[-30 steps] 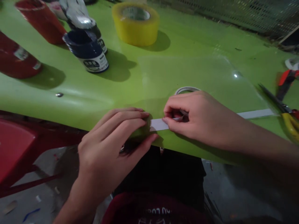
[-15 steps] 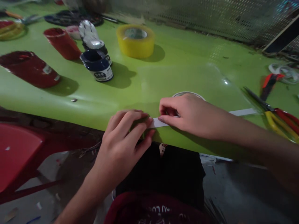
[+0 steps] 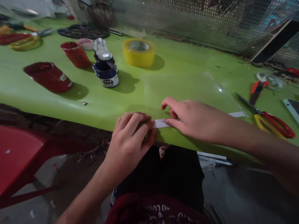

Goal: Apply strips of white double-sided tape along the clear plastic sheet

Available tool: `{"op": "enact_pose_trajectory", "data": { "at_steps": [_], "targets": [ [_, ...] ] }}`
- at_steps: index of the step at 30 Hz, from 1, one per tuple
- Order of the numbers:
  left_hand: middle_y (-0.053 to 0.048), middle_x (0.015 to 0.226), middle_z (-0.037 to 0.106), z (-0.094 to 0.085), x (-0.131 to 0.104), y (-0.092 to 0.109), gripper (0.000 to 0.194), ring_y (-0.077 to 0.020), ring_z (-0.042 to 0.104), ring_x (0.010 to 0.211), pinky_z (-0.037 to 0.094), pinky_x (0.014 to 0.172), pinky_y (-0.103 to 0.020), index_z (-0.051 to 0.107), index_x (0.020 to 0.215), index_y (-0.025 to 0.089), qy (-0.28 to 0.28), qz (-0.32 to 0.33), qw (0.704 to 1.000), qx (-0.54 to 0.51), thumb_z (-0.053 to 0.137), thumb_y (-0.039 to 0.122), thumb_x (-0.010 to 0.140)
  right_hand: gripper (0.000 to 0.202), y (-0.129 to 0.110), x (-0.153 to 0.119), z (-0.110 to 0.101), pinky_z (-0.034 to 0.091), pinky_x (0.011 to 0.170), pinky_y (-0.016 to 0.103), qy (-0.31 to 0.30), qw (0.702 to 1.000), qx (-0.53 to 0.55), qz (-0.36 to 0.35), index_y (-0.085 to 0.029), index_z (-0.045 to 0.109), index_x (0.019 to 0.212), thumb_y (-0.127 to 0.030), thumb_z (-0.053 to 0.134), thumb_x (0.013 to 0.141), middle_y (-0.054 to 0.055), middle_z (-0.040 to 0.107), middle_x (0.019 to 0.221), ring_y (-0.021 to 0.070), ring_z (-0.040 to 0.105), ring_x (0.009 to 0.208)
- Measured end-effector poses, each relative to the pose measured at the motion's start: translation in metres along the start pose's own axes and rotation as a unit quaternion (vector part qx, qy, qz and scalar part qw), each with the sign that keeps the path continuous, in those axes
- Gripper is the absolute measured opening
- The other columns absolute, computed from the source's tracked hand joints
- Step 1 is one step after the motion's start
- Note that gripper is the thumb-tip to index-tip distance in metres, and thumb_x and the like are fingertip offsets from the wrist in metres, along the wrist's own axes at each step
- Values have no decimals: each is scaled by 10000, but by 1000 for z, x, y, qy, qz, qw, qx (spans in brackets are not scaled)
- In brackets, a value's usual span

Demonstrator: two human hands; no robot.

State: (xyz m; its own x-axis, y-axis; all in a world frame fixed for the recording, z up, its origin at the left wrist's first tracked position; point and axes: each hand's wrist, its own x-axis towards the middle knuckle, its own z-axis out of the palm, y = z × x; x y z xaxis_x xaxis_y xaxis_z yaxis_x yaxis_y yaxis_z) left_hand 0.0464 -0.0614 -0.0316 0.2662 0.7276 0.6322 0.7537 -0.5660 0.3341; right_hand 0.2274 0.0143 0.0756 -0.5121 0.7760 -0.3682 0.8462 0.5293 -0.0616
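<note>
A narrow white strip [image 3: 160,123] lies along the near edge of the green table. My left hand [image 3: 132,133] is closed on the strip's left end, its fingertips and thumb pressed together there. My right hand [image 3: 187,116] rests over the strip, thumb tip touching it and bent index finger raised apart from the thumb. Its other fingers are curled and partly hidden. The strip passes under this hand and shows again beyond the wrist. Behind the knuckles peeks a small part of a pale-rimmed object [image 3: 184,101], mostly covered. A clear sheet [image 3: 177,85] lies just behind my hands.
Scissors [image 3: 257,111] and an orange-and-black tool [image 3: 257,91] lie at the right. A roll of yellow tape [image 3: 138,56] stands at the back. Left are a dark blue paint jar [image 3: 106,76] and tilted red containers [image 3: 48,77]. A red stool [image 3: 18,155] stands below.
The right index finger has lifted away from the thumb and strip. The left hand keeps its hold. The head view has shifted, so table items appear lower.
</note>
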Motion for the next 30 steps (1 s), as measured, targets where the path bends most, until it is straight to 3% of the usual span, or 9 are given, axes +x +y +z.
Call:
{"op": "enact_pose_trajectory", "data": {
  "at_steps": [3,7,10,15,18,22,26,30],
  "targets": [
    [-98,1094,694,0,1,1,189,-274,634,1053,566,859,-476,632,1053,190,-3,-2,1000,-2,671,107,887,196,7,-3,-1,332,611,299,-10,1000,-23,17,-186,597,1081,-347,557,975,75,699,867,203,605,729],
    [-99,1082,690,0,2,2,159,-267,631,1049,559,873,-466,627,1020,189,2,2,1000,-12,660,97,895,97,28,-6,-2,364,655,294,0,1000,21,-23,-173,648,940,-229,569,935,66,700,913,178,595,752],
    [-95,1076,687,1,1,2,147,-265,634,1044,554,883,-462,626,992,183,7,-2,1000,-13,669,91,886,144,48,-12,-4,380,685,285,24,994,70,-77,-172,680,990,-198,562,911,59,703,989,152,585,747],
    [-96,1067,678,-3,6,8,117,-273,628,1024,552,872,-464,651,1005,175,-13,-13,1000,12,656,118,902,248,69,-25,-3,382,668,293,29,990,128,-57,-219,680,1124,-335,568,936,45,708,1002,148,570,700],
    [-89,1000,673,-7,14,16,34,-283,624,958,548,824,-476,660,922,165,-42,-33,997,60,628,166,934,228,71,-31,2,393,701,297,58,985,147,-75,-214,682,1025,-401,585,936,48,707,1006,164,590,771],
    [-79,920,661,-12,26,25,107,-292,617,903,528,762,-468,647,859,168,-62,-49,992,98,608,201,953,236,68,-32,8,379,680,285,66,984,152,-71,-197,668,900,-414,585,942,32,705,890,150,578,723],
    [-70,976,662,-10,36,30,43,-278,608,937,516,772,-442,655,937,169,-84,-50,994,42,616,152,936,285,68,-29,7,355,646,274,59,985,148,-70,-199,674,847,-418,540,969,9,691,785,135,570,672],
    [-64,1007,662,2,37,30,137,-269,596,959,516,824,-447,663,1034,169,-87,-62,994,-23,678,144,899,292,71,-28,5,330,611,268,48,986,142,-78,-204,674,833,-450,568,951,-7,673,743,126,550,638]
  ]
}}
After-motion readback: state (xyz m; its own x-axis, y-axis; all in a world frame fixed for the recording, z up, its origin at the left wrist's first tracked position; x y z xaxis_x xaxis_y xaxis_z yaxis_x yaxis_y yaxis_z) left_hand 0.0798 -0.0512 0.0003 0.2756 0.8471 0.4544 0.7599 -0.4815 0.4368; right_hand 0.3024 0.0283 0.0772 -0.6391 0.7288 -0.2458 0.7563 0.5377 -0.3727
